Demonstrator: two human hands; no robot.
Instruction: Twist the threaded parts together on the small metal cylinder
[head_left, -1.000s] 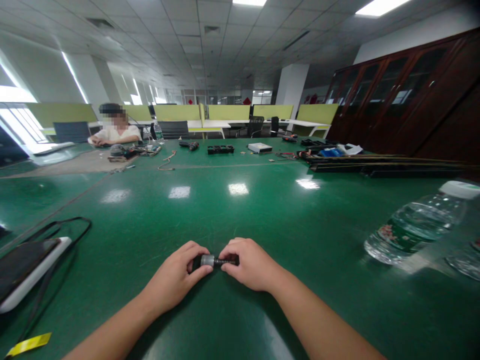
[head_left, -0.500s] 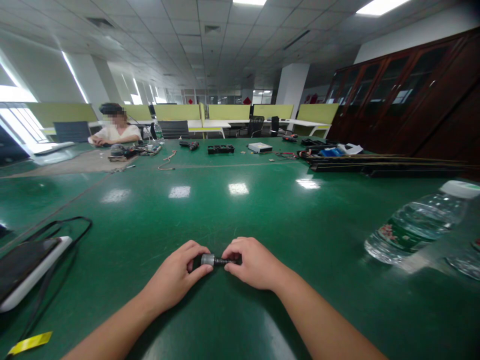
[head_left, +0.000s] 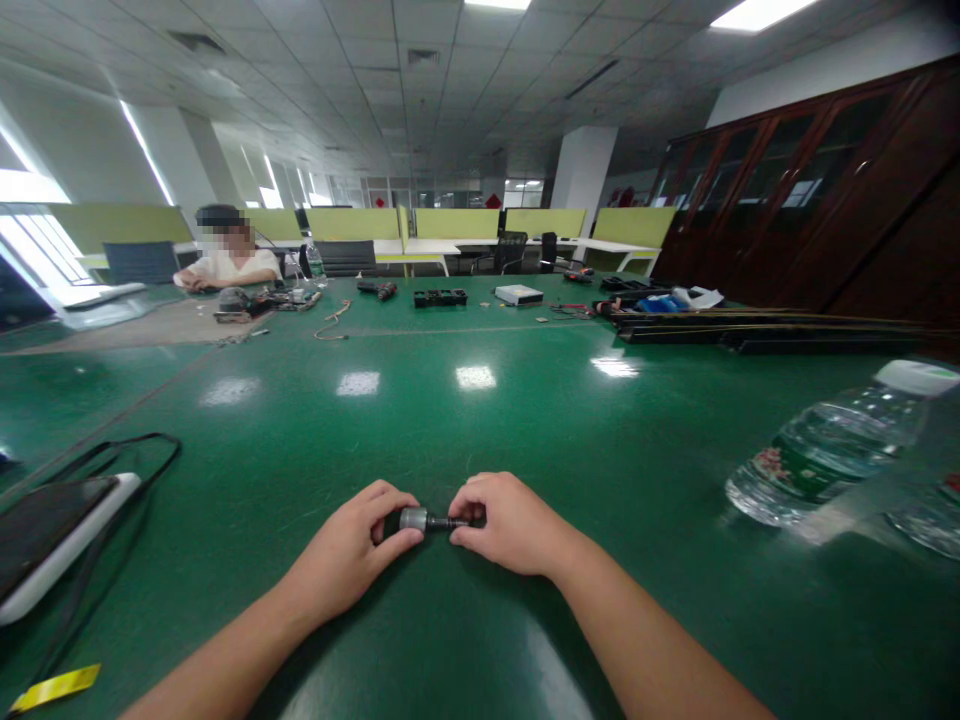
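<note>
A glossy green tabletop (head_left: pixel 540 430) fills the foreground, bright patches of light (head_left: pixel 475 378) reflected across it. Beyond stand white desks (head_left: pixel 386 249) with yellow-green dividers (head_left: pixel 457 223) and dark chairs (head_left: pixel 511 252). Tall windows (head_left: pixel 34 245) let daylight in along the left. A dark reddish wooden cabinet (head_left: pixel 795 190) with glass doors lines the right side, below a pale wall (head_left: pixel 840 75). A white pillar (head_left: pixel 587 170) rises to the tiled ceiling (head_left: pixel 337 70), which carries lit panels (head_left: pixel 761 12) and vents (head_left: pixel 424 57).
</note>
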